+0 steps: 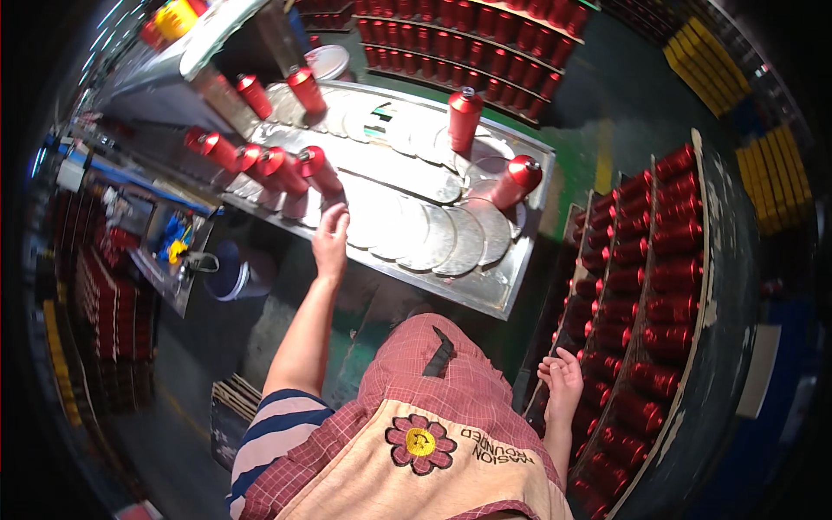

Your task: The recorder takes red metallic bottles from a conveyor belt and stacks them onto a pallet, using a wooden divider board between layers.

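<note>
My left hand (329, 241) reaches over the near edge of a metal conveyor table (498, 303), its fingers curled at the lower end of a shiny red metal bottle (317, 166) with a short neck. That bottle is at the right end of a row of similar red bottles (276, 163). My fingers partly hide its base. My right hand (562, 380) is raised at my right side, fingers apart and slightly bent, holding nothing. Beside it stands a tiered rack of red bottles (637, 338).
Overlapping round plates (455, 238) form the conveyor's track. Two red bottles (464, 117) (517, 180) stand at its right end, others at the far left by a metal housing (147, 95). More racks (468, 43) stand behind. A white bucket (238, 277) is below left.
</note>
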